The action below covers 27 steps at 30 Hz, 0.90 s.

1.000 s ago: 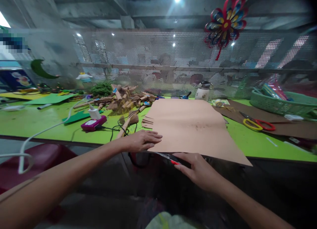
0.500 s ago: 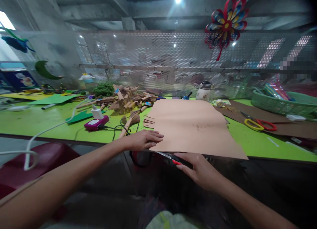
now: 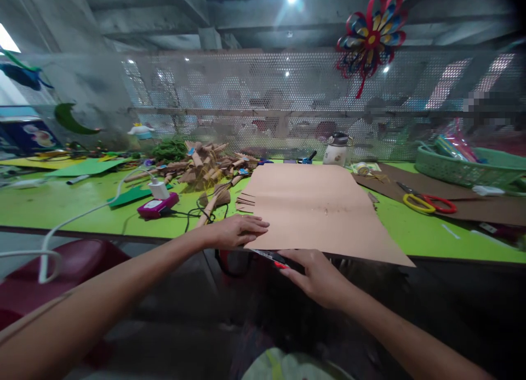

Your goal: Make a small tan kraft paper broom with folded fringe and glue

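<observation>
A large sheet of brown kraft paper [image 3: 312, 205] lies on the green table, its near edge jutting past the table's front edge. Flat on its near left corner rests my left hand [image 3: 238, 230], fingers stretched out. My right hand [image 3: 314, 273] grips a utility knife [image 3: 283, 262], black with a red part, just under the paper's near edge. The knife's thin blade points left toward my left hand and lies along that edge. Several slits show in the sheet's left side, and a few brown crumbs lie on its surface.
Scissors [image 3: 427, 203] with red and yellow handles lie on brown paper at right, before a green basket [image 3: 472, 163]. A white jar [image 3: 336, 150] stands behind the sheet. At left are rolled paper pieces [image 3: 205, 163], a purple power block [image 3: 158, 205] and cables.
My right hand has slid left with the utility knife, bringing it closer to my left hand. The left hand still lies on the paper. The whole view has shifted slightly.
</observation>
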### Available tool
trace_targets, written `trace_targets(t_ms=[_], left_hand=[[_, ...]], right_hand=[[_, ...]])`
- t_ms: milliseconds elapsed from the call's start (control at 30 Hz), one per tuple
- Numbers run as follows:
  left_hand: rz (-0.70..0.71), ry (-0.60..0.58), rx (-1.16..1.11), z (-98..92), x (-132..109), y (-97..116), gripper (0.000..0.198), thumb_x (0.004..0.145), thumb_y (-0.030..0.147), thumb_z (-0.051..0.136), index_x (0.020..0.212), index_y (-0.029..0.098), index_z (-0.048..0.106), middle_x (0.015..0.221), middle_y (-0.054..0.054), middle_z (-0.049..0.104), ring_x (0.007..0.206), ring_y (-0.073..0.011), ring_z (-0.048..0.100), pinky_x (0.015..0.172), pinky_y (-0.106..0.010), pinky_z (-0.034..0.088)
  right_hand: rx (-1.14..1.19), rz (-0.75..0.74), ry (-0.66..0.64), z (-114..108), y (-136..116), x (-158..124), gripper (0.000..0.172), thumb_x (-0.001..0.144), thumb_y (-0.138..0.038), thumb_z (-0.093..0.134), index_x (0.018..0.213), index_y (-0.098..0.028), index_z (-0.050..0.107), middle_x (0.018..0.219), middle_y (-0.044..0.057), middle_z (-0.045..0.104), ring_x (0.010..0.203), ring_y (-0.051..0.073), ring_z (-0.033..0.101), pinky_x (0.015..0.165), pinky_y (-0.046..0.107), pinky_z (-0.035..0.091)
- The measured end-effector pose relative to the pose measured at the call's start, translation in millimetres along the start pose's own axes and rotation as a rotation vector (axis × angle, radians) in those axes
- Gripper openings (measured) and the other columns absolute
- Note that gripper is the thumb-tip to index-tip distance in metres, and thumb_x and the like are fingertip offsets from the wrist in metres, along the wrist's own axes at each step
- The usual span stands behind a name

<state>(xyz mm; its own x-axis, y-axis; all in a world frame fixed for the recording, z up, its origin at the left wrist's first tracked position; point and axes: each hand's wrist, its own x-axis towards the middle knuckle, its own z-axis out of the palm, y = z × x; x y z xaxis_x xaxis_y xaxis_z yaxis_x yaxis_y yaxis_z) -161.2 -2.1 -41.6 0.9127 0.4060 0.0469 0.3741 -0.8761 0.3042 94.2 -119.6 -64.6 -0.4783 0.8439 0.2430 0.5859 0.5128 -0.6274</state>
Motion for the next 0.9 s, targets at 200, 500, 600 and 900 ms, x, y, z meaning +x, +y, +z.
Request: trace_targets(t_ms=[200,500,600,900], left_hand=[[-0.038,0.021,-0.034,1.0,-0.8,0.7,0.040,0.091,0.031,0.044,0.130,0.027,0.049,0.136,-0.004,0.048,0.129,-0.0187,0.038,0.107,-0.034,0.031],[-0.046,0.001,-0.050,-2.1,1.0,2.8,0.039,0.091,0.033,0.045,0.129,0.026,0.051,0.135,-0.005,0.049,0.128,-0.0192,0.039,0.107,-0.034,0.031],[-0.042,-0.005,-0.049,-2.4,1.1,3.1,0.039,0.090,0.033,0.045,0.128,0.026,0.051,0.135,-0.005,0.049,0.128,-0.0193,0.040,0.107,-0.035,0.031],[-0.052,0.009,-0.056,-2.9,0.2,3.3,0.039,0.090,0.034,0.044,0.128,0.026,0.052,0.135,-0.005,0.049,0.128,-0.0196,0.039,0.107,-0.035,0.031]], right_hand=[[-0.034,-0.031,0.017,-1.3,5.1,-6.8,0.036,0.085,-0.031,0.054,0.119,-0.024,0.060,0.113,0.008,0.066,0.102,0.023,0.061,0.089,0.035,0.045],[-0.049,0.003,-0.024,-1.8,-2.3,-1.2,0.034,0.085,-0.031,0.053,0.117,-0.024,0.061,0.105,0.008,0.069,0.094,0.022,0.064,0.083,0.032,0.046],[-0.032,0.002,-0.016,-2.2,-4.5,0.0,0.034,0.085,-0.031,0.053,0.118,-0.024,0.061,0.108,0.008,0.068,0.097,0.023,0.062,0.084,0.032,0.046],[-0.057,-0.054,-0.184,4.6,-17.3,-19.0,0.036,0.083,-0.035,0.057,0.118,-0.027,0.061,0.097,0.006,0.070,0.087,0.021,0.064,0.078,0.030,0.046]])
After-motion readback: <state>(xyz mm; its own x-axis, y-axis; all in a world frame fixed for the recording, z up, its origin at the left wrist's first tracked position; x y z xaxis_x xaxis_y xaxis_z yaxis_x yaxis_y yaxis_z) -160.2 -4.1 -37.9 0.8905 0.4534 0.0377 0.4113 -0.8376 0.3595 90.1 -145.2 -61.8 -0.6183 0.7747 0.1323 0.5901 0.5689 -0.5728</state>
